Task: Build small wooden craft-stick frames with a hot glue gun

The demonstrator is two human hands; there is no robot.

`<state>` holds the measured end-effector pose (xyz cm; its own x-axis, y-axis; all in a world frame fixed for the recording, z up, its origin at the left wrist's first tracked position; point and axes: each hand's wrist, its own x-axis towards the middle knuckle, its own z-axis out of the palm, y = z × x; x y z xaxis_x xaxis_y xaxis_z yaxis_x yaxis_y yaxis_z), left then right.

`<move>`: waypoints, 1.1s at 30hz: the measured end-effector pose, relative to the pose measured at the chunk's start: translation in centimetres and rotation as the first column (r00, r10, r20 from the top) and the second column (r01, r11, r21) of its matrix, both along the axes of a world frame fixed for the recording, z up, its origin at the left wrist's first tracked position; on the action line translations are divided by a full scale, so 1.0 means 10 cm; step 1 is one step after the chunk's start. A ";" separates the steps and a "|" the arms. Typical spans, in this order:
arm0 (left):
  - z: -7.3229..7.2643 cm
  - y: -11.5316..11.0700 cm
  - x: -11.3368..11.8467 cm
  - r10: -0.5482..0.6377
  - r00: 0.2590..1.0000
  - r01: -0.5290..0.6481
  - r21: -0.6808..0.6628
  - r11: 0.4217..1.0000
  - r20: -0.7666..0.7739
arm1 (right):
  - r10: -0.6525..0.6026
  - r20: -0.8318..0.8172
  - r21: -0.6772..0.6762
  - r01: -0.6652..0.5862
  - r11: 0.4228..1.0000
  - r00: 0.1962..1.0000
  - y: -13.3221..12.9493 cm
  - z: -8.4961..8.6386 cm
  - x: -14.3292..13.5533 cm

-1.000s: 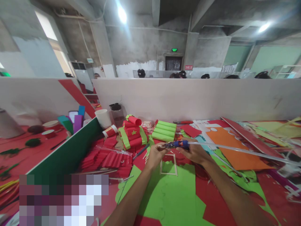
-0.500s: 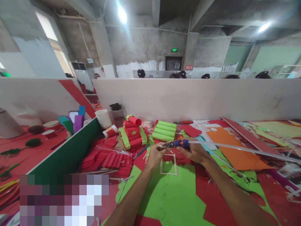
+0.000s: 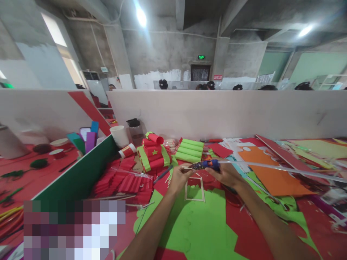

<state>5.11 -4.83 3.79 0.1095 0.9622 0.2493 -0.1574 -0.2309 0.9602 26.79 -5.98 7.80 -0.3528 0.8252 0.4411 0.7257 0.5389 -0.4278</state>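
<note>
1. writing first: the green sign (image 3: 201,57) high on the far wall has glowing characters, but they're too small to read.
2. the red sign (image 3: 218,77) by the door has one row of pale characters, too blurry to make out for sure. the red-and-white cup (image 3: 127,151) lying on its side has some kind of print, also not readable. no brand name is legible on the glue gun (image 3: 213,165) either.
3. the right hand (image 3: 227,174) has its fingers wrapped around that blue gun, nozzle end aimed left, with a long clear glue stick (image 3: 284,168) running out the back toward the right.
4. the left hand (image 3: 181,176) is pinched narrow, thumb and fingertips on what looks like a small wooden stick (image 3: 185,167), right at the gun's tip. can't tell if the two touch.
5. a rectangular stick frame (image 3: 203,189) lies just below both hands, between the forearms, partly over a green sheet (image 3: 195,224), with no fingers on it.
6. beyond the hands: a red bundle (image 3: 155,160) with a star, beside some green rolls (image 3: 189,150).
</note>
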 end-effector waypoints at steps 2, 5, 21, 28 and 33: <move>0.01 -0.01 0.00 0.005 1.000 -0.005 -0.003 1.000 0.007 | -0.003 0.004 -0.002 0.003 1.000 1.000 0.00 -0.01 0.01; 0.01 -0.01 0.00 0.003 1.000 -0.003 0.000 1.000 0.011 | -0.027 0.020 -0.003 0.027 1.000 0.999 0.00 -0.02 0.02; 0.04 -0.02 -0.02 0.012 0.999 -0.011 -0.012 1.000 0.041 | -0.080 0.059 0.012 0.079 0.997 0.995 -0.02 0.02 0.01; 0.05 -0.02 -0.04 0.007 1.000 -0.007 -0.021 1.000 0.029 | -0.100 0.078 -0.015 0.101 0.995 0.992 -0.03 0.04 0.02; 0.01 0.00 -0.04 0.005 0.999 -0.004 -0.014 1.000 0.040 | -0.108 0.072 -0.018 0.109 0.994 0.992 -0.04 0.06 0.03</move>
<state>4.74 -4.78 3.85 0.0953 0.9660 0.2404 -0.1952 -0.2187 0.9561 27.04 -6.33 8.41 -0.2905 0.8695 0.3995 0.8082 0.4464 -0.3840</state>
